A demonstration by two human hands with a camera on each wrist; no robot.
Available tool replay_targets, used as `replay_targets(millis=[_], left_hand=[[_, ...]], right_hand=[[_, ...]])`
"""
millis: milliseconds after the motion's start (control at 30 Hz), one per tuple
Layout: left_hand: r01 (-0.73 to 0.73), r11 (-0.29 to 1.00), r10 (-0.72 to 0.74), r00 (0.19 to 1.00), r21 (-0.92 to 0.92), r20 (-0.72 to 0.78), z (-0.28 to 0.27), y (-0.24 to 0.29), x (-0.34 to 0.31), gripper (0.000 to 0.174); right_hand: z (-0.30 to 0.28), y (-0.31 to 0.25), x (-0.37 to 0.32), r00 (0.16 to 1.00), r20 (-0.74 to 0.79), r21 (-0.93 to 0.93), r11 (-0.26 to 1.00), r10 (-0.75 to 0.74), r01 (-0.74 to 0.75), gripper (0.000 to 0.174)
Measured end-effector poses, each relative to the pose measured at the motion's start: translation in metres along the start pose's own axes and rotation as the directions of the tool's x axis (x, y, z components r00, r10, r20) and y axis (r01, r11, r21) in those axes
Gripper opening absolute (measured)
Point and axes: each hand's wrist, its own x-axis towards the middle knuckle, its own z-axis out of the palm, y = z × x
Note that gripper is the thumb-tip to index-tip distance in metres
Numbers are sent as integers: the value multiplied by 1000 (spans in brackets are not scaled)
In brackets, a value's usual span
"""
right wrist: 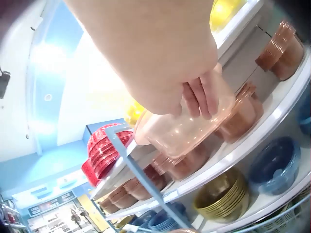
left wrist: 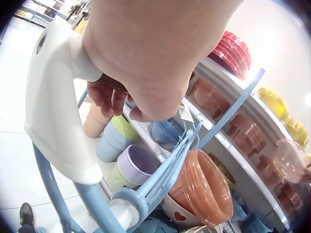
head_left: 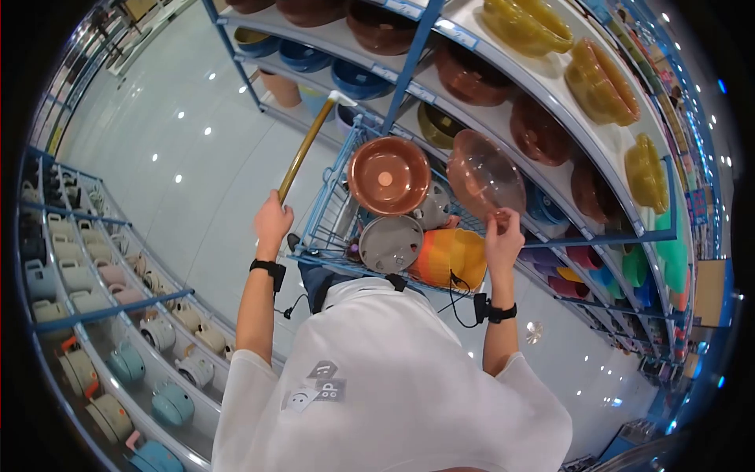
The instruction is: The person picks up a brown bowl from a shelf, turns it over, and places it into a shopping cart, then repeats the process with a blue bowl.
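My left hand grips the gold-brown push bar of a blue wire shopping cart. In the left wrist view, the fingers curl round the bar beside its white end piece. With my right hand I pinch the rim of a see-through pinkish plastic basin, tilted beside the shelf. The right wrist view shows the same basin under the fingers. A reddish-brown basin sits in the cart, near a round grey piece and an orange-yellow item.
A blue-framed shelf to the right and ahead carries brown basins, yellow basins and blue basins. Another rack on the left holds mugs and pots. Shiny tiled floor lies between them.
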Motion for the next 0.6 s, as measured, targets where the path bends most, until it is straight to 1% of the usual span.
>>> replay_targets(millis=[33,67,133,167,200,267,300,333,367,400,433,467,533,567,600], left_hand=[[12,1000,-12,1000,7,1,-1,1,0,32],[21,1000,-21,1000,14,18,-2,2,0,33],[32,999,-33,999,24,35,-4,2,1,33],[36,999,-37,998,20,42,-3,2,2,33],[40,999,-40,998,14,48,-3,2,2,33],[35,999,-35,999,10,37,-2,2,0,33],[28,1000,-28,999,5,26,-3,1,0,32],[35,999,-35,999,4,23,-3,1,0,32],[27,1000,-27,1000,-5,16,-4,2,-1,32],[16,1000,-16,1000,-15,11,-4,3,-2,32],[22,1000,-21,1000,-17,9,-4,3,-3,32],[19,1000,-19,1000,1,23,-5,3,-2,32],[19,1000,-20,999,16,29,-7,4,0,32],[24,1000,-24,999,13,36,-9,4,0,32],[25,1000,-25,999,10,45,-8,5,-1,32]], right_hand=[[7,-5,-9,999,50,6,1000,22,-22,22],[15,-14,-14,998,61,12,1000,20,-21,22],[25,-31,-21,982,190,75,996,25,-40,23],[38,-18,-22,972,233,75,997,1,-19,24],[50,-14,-22,972,236,77,997,0,-19,24],[73,-16,-23,965,259,146,989,-40,1,22],[75,-24,-22,929,370,152,986,12,-74,29],[87,-17,-25,927,375,155,986,6,-69,29],[104,-2,-31,881,470,229,972,-55,-61,41],[112,1,-34,824,553,301,952,-120,-63,53],[112,6,-37,712,702,111,991,-21,-80,78],[114,13,-42,711,703,112,991,-26,-75,78],[131,52,-62,640,766,99,995,-68,-14,90],[143,80,-72,625,778,81,997,-61,-4,79],[142,82,-73,625,778,81,997,-61,-3,79]])
